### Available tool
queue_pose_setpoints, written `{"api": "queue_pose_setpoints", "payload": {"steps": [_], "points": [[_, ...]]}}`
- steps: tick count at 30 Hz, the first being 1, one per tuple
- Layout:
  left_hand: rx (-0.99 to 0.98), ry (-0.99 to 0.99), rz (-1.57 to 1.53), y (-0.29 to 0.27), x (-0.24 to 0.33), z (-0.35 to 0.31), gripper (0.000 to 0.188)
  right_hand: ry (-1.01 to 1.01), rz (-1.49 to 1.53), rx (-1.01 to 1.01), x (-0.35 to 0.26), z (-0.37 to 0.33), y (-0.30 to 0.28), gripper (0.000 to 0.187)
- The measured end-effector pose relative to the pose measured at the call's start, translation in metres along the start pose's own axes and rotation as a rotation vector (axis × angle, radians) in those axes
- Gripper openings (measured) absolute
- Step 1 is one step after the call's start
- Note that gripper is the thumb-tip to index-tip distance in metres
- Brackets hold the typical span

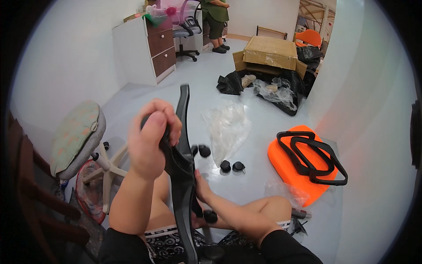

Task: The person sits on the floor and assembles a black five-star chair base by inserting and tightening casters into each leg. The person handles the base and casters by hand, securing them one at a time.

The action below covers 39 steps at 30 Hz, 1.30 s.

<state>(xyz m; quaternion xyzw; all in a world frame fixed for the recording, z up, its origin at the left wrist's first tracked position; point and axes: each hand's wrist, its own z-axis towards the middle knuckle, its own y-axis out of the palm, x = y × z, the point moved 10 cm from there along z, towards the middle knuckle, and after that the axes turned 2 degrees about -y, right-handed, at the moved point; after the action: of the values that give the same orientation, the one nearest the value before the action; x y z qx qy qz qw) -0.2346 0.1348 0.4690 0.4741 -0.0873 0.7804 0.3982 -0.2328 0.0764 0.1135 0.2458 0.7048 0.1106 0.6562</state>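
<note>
A black star-shaped chair base (182, 176) stands tilted up on edge in front of me, its long legs running from top to bottom of the view. My left hand (154, 132) is closed round one of its legs, the thumb on top. Lower down, my right hand (202, 187) grips the base from its right side, with some fingers hidden behind it. Black casters show beside the base, one caster (204, 151) above my right hand and another (210, 216) below it. Two loose casters (231, 166) rest on the floor ahead.
Right of me, black armrest loops (307, 154) lie on an orange chair seat or back (281, 154). A clear plastic bag (226, 130) lies ahead, before an opened cardboard box (270, 52). A padded swivel chair (79, 136) is at left. A person (215, 22) stands far back by drawers (162, 50).
</note>
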Motion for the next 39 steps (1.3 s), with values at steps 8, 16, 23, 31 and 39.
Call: {"api": "queue_pose_setpoints", "payload": {"steps": [8,16,23,31,39], "points": [[-0.227,0.501,0.287,0.033,0.001,-0.085,0.045,-0.303,-0.377,0.001,-0.063,0.060,-0.023,0.047],[-0.209,0.613,0.183,0.024,-0.028,-0.124,0.036,-0.304,-0.316,0.038,-0.020,0.043,-0.059,0.044],[-0.165,0.470,0.268,0.011,-0.032,-0.119,0.038,-0.918,-1.197,0.219,-0.063,0.024,-0.086,0.037],[-0.491,0.400,0.255,0.042,-0.014,-0.114,0.030,-0.034,-1.593,0.627,-0.039,0.023,-0.252,0.059],[-0.707,0.272,0.236,0.079,-0.029,-0.107,0.009,0.031,-1.631,0.550,-0.018,0.014,-0.272,0.052]]}}
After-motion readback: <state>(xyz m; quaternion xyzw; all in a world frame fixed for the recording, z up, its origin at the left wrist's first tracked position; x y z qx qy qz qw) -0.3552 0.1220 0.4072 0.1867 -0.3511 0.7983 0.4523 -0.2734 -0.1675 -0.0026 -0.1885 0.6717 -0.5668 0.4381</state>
